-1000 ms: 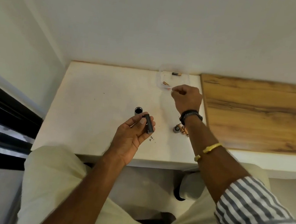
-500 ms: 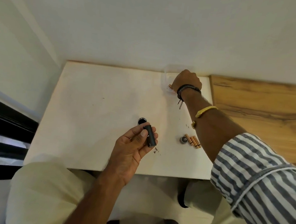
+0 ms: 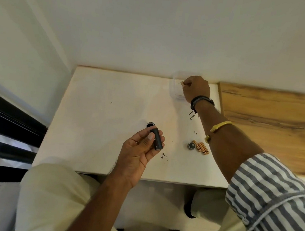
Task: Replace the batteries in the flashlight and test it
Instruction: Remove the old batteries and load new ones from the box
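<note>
Head view | flashlight body was gripped in the left hand over the table | a small tan object (unidentifiable) was pinched by the right hand in the clear container | loose batteries were seen beside a black cap.

No readable text, print on batteries too small (copper and black bands only), cap mark blurred
</note>
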The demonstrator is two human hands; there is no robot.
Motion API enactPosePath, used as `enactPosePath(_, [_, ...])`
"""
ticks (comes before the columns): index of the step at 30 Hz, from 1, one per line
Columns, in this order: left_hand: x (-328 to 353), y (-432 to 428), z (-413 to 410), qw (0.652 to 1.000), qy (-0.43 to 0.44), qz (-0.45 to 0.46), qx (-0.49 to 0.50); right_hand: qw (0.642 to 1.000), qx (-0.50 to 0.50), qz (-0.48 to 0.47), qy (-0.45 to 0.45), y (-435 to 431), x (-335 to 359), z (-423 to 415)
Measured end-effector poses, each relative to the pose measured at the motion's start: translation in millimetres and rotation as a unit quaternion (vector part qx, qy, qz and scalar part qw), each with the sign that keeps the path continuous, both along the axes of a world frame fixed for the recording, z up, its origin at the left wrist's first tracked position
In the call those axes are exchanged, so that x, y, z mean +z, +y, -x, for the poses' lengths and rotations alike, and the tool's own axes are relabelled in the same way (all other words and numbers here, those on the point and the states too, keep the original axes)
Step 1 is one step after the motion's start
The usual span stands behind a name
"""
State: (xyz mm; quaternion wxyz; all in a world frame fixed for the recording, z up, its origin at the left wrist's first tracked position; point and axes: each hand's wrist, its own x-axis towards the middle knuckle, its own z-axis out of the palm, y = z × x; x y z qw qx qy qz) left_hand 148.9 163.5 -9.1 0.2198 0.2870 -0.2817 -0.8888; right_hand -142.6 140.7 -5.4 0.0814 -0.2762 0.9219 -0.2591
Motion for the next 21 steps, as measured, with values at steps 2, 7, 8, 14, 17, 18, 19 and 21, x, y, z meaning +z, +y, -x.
enactPosePath(2, [0.5, 0.1, 1.1, 1.0, 0.002, 0.003, -0.002, 0.998, -0.003, 0.064, -0.011, 11.4, 5.4, -9.6])
enactPosePath(7, [4.3, 5.2, -1.0, 1.0, 0.011, 0.005, -0.007, 0.979, -0.009, 0.192, -0.064, 58.5, 18.0, -57.2])
enactPosePath(8, [4.4, 6.1, -2.0, 1.0, 0.013, 0.004, -0.008, 0.974, -0.009, 0.209, -0.086, 70.1, 18.7, -69.1])
enactPosePath(14, [2.0, 10.1, -4.2, 1.0, -0.001, 0.009, -0.022, 0.941, 0.016, 0.26, -0.215, 129.8, 22.5, -128.0])
enactPosePath(17, [0.1, 12.6, -7.2, 0.998, -0.028, 0.04, -0.045, 0.934, 0.026, 0.264, -0.238, 152.0, 23.9, -147.8])
enactPosePath(18, [0.3, 13.8, -7.7, 0.997, -0.033, 0.047, -0.05, 0.93, 0.033, 0.271, -0.247, 158.0, 25.7, -153.2])
enactPosePath(19, [1.1, 15.1, -8.5, 0.997, -0.034, 0.05, -0.054, 0.926, 0.041, 0.277, -0.251, 162.9, 27.9, -158.1])
enactPosePath(21, [2.0, 16.4, -8.4, 0.997, -0.027, 0.046, -0.06, 0.926, 0.051, 0.28, -0.247, 168.3, 30.8, -166.1])
